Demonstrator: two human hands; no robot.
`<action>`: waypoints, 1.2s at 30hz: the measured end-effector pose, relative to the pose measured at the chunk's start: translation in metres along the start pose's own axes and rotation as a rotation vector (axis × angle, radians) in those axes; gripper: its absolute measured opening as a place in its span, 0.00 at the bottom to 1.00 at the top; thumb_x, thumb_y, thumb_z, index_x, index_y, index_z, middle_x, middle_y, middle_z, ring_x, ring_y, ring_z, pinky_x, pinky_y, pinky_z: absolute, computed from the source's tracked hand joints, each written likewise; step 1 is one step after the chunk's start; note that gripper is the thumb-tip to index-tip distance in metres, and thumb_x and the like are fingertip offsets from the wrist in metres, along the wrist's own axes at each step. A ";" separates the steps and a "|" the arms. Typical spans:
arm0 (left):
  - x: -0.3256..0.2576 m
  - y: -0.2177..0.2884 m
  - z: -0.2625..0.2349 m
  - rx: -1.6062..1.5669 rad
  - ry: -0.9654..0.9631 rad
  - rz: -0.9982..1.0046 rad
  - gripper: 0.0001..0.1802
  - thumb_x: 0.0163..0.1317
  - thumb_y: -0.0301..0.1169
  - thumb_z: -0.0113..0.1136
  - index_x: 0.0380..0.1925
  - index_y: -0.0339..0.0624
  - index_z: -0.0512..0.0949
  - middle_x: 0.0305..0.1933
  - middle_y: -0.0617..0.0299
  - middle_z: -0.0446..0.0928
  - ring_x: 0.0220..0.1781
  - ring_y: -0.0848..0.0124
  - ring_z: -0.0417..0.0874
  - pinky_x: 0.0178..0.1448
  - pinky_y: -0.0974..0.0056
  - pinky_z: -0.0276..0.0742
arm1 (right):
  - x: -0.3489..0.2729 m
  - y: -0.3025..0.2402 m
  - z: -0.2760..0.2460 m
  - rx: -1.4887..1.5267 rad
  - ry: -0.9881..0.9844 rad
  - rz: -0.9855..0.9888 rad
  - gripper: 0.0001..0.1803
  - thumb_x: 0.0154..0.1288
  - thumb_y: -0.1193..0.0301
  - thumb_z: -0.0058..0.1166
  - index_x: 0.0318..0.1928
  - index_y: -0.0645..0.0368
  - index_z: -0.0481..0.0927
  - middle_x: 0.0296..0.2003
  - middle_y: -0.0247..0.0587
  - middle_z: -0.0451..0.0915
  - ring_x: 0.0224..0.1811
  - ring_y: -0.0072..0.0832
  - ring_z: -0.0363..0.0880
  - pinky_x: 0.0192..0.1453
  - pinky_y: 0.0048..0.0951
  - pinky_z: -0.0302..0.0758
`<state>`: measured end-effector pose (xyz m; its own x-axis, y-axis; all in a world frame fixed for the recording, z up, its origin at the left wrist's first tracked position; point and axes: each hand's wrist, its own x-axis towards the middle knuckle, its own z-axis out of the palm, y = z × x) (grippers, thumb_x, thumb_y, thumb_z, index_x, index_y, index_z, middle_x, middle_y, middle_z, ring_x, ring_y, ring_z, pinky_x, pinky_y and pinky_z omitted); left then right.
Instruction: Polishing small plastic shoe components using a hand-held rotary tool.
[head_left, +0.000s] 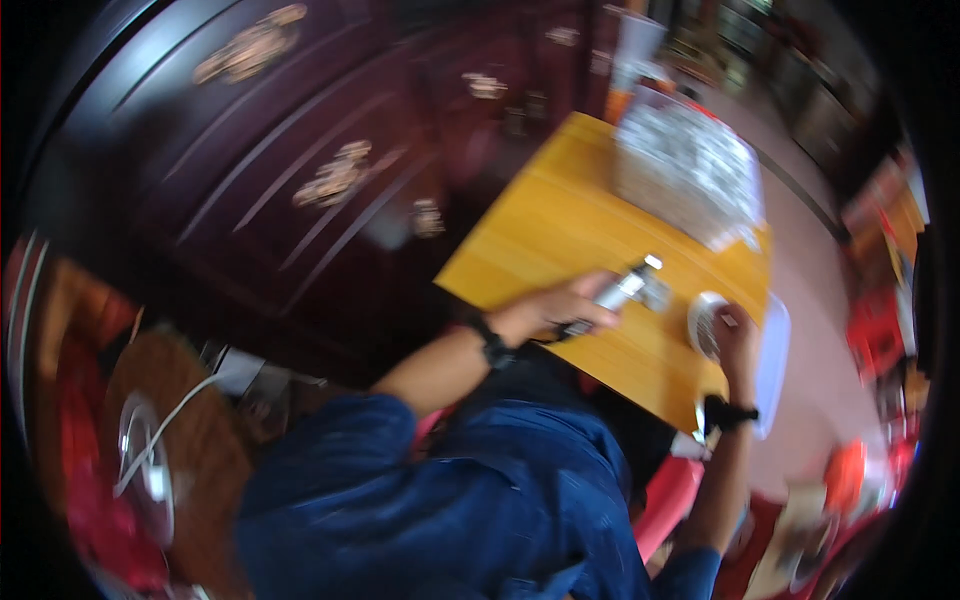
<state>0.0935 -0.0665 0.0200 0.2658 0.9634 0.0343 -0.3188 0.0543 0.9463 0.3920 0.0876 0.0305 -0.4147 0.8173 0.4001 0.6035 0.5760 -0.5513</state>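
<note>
My left hand (582,304) is closed round a silver-and-black stick-like object (622,291) with a bright tip, held slantwise over the yellow wooden table (545,235). Its exact kind is blurred. Just past it, a small greyish clear piece (655,294) shows near the tip. Over at the table's right side, my right hand (737,340) reaches to a round white-rimmed dish (704,318) with dark contents. The fingers there are drawn together, and what they hold is too smeared to name. Dark bands circle both wrists.
A clear tub (690,170) full of silvery wrapped or bagged items stands on the table's far end. A pale lilac tray or bin (772,365) sits beyond the right edge. Dark red carved doors (330,130) rise on the left. A brown round stool (185,450) carries a white cable.
</note>
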 end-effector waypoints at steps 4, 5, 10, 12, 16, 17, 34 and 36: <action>-0.011 0.009 -0.020 0.028 0.033 0.009 0.23 0.53 0.32 0.66 0.46 0.39 0.69 0.36 0.61 0.76 0.28 0.77 0.76 0.33 0.71 0.75 | 0.018 -0.034 0.012 0.057 -0.090 -0.050 0.05 0.62 0.76 0.56 0.37 0.64 0.79 0.30 0.44 0.82 0.34 0.32 0.84 0.41 0.31 0.78; -0.014 0.010 -0.022 0.020 0.044 0.014 0.23 0.53 0.32 0.66 0.46 0.38 0.69 0.36 0.61 0.76 0.28 0.77 0.76 0.33 0.71 0.75 | 0.021 -0.035 0.017 0.104 -0.104 0.001 0.04 0.63 0.76 0.56 0.37 0.64 0.79 0.30 0.42 0.82 0.32 0.30 0.83 0.39 0.31 0.78; -0.015 0.004 -0.028 0.004 0.030 0.026 0.23 0.52 0.33 0.67 0.45 0.38 0.69 0.36 0.61 0.76 0.28 0.77 0.76 0.32 0.72 0.75 | 0.021 -0.039 0.025 0.267 -0.104 0.087 0.03 0.65 0.76 0.56 0.37 0.63 0.78 0.28 0.33 0.79 0.28 0.22 0.78 0.36 0.25 0.75; -0.014 0.004 -0.028 -0.003 0.026 0.031 0.23 0.52 0.33 0.66 0.45 0.38 0.69 0.36 0.61 0.75 0.27 0.77 0.76 0.32 0.72 0.75 | 0.023 -0.039 0.027 0.329 -0.126 0.104 0.03 0.66 0.76 0.55 0.37 0.63 0.78 0.29 0.32 0.79 0.29 0.21 0.77 0.36 0.24 0.75; -0.005 0.007 -0.024 0.017 0.012 0.052 0.25 0.54 0.33 0.66 0.50 0.40 0.69 0.35 0.61 0.75 0.27 0.77 0.75 0.31 0.71 0.73 | 0.025 -0.020 0.021 0.515 -0.155 0.205 0.04 0.67 0.75 0.55 0.41 0.61 0.78 0.35 0.31 0.78 0.33 0.17 0.77 0.36 0.20 0.76; -0.005 0.008 -0.028 0.030 -0.004 0.064 0.28 0.54 0.33 0.66 0.53 0.40 0.68 0.36 0.61 0.75 0.28 0.77 0.75 0.32 0.71 0.73 | 0.028 -0.027 0.027 0.558 -0.128 0.237 0.04 0.68 0.75 0.55 0.41 0.60 0.78 0.34 0.30 0.77 0.34 0.17 0.76 0.36 0.20 0.75; -0.009 0.013 -0.001 0.348 -0.130 -0.097 0.37 0.54 0.26 0.67 0.64 0.37 0.63 0.41 0.65 0.75 0.42 0.77 0.76 0.48 0.71 0.74 | 0.024 -0.067 0.024 0.911 -0.171 0.367 0.05 0.66 0.72 0.59 0.42 0.54 0.80 0.30 0.24 0.80 0.30 0.13 0.78 0.31 0.17 0.71; -0.009 0.012 -0.002 0.336 -0.119 -0.113 0.36 0.54 0.26 0.67 0.64 0.38 0.63 0.41 0.65 0.75 0.42 0.77 0.77 0.48 0.71 0.74 | 0.022 -0.077 0.024 0.898 -0.187 0.348 0.05 0.66 0.71 0.59 0.41 0.54 0.80 0.30 0.24 0.80 0.30 0.13 0.78 0.31 0.17 0.71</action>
<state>0.0858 -0.0740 0.0303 0.3922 0.9181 -0.0577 0.0300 0.0499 0.9983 0.3202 0.0619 0.0645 -0.4595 0.8877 0.0301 0.0018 0.0349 -0.9994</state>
